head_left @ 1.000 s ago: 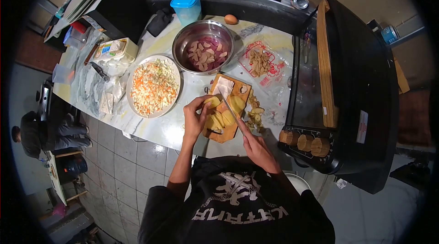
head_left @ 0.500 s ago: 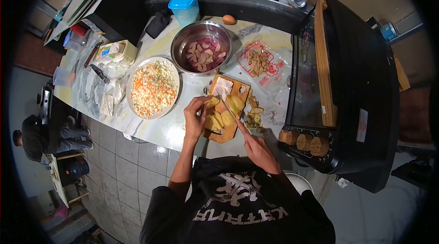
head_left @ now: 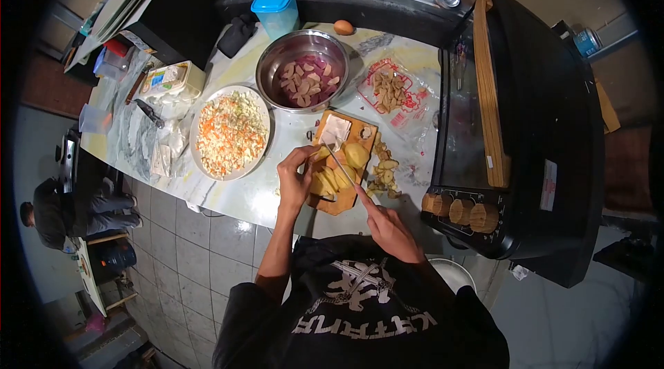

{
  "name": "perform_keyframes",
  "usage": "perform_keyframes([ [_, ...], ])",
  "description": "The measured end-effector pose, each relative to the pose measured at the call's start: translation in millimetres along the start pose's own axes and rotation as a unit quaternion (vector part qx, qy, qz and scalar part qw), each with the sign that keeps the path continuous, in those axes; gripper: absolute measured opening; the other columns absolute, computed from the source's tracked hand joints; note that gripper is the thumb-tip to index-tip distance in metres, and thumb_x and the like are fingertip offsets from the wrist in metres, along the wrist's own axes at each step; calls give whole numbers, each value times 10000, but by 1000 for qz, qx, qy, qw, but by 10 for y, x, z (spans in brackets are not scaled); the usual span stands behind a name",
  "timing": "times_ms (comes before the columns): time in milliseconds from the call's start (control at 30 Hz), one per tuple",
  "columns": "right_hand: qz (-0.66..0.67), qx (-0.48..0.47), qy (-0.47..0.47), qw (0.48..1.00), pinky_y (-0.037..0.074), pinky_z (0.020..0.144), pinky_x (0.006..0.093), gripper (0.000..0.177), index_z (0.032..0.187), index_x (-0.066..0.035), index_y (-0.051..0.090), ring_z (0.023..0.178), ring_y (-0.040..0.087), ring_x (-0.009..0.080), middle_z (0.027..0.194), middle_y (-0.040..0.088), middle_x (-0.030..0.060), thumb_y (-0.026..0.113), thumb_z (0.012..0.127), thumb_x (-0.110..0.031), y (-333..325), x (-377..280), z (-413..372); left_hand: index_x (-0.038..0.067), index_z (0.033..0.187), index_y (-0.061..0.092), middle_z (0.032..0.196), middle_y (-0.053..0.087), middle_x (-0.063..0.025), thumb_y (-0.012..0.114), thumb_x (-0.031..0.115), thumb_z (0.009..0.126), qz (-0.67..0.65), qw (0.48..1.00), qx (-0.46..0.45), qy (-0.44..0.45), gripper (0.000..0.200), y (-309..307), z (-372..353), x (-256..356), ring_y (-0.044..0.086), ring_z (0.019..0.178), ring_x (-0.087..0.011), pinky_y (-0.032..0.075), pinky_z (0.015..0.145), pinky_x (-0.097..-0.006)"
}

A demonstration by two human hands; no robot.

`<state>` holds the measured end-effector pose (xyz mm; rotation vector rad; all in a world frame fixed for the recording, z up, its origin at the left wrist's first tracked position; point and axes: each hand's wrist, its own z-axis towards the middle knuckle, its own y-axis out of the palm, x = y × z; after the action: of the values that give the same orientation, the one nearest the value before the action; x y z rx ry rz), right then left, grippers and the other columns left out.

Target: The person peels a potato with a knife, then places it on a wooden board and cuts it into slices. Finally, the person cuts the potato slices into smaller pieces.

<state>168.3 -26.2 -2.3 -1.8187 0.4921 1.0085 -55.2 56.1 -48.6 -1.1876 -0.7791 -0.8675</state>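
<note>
My left hand (head_left: 296,174) is closed on a yellow potato piece (head_left: 320,153) at the left side of a wooden cutting board (head_left: 335,208). In my right hand (head_left: 391,229) is a knife (head_left: 351,177), its blade slanting across the board beside that piece. Cut potato slices (head_left: 324,183) lie near my left fingers, partly hidden by them. A larger peeled potato (head_left: 356,154) rests on the right of the blade. At the board's far end is a pale flat packet (head_left: 335,130). Potato peelings (head_left: 384,174) are heaped just right of the board.
Beyond the board stands a steel bowl (head_left: 265,85) with sliced pinkish pieces. A plate (head_left: 196,154) of chopped vegetables is left. Brown pieces lie on a plastic bag (head_left: 415,103). A black oven (head_left: 539,141) borders the right; an egg (head_left: 344,27) sits behind. Another person (head_left: 55,213) is far left.
The knife blade has shifted slightly to the left, and more of the peeled potato shows beside it. My left hand stays in nearly the same place. The whole view has moved a little.
</note>
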Motion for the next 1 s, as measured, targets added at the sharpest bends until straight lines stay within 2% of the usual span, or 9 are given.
perform_keyframes([
  [100,-14,5,-18,1000,412,664,469,730,1504,-161,206,714,557,373,748,548,199,477,853,28,47,19,-38,-3,1007,677,975,684,-130,596,-103,812,7,1000,7,5,234,5,7,53,663,867,-201,536,736,-301],
  [267,36,-12,13,999,419,674,464,743,1507,-187,197,698,544,364,744,544,189,471,852,31,39,-41,-36,5,1004,685,943,693,-123,604,-105,803,11,1000,13,10,243,10,-15,51,659,815,-186,511,710,-284],
  [400,28,-21,24,999,417,661,466,744,1507,-177,194,686,545,360,726,537,186,473,851,33,61,-20,-38,7,998,685,955,696,-130,603,-110,798,14,1000,24,12,246,20,-41,33,669,835,-204,520,728,-299],
  [567,-6,-22,-4,1000,430,635,451,744,1507,-149,183,682,564,347,721,542,187,485,851,28,59,-8,-44,6,991,684,981,696,-136,606,-116,787,15,999,38,19,250,31,-76,27,679,884,-225,532,763,-308],
  [633,-7,-23,-4,1000,430,632,448,744,1507,-153,182,677,563,347,719,539,185,486,852,26,65,-2,-49,-33,994,657,950,677,-167,563,-180,723,2,999,45,25,322,34,-92,22,674,876,-277,521,778,-315],
  [700,-9,-24,-3,1000,431,629,446,744,1507,-158,181,671,562,346,718,537,183,487,854,24,66,-6,-48,-32,991,658,950,677,-167,555,-188,715,6,998,51,27,333,34,-96,23,674,880,-278,520,783,-316],
  [1000,26,-9,4,1000,409,639,498,735,1505,-199,194,687,564,398,714,545,208,467,859,23,53,-28,-30,-33,985,663,955,678,-167,557,-199,699,13,998,44,37,347,34,-80,19,671,915,-291,510,820,-328],
])
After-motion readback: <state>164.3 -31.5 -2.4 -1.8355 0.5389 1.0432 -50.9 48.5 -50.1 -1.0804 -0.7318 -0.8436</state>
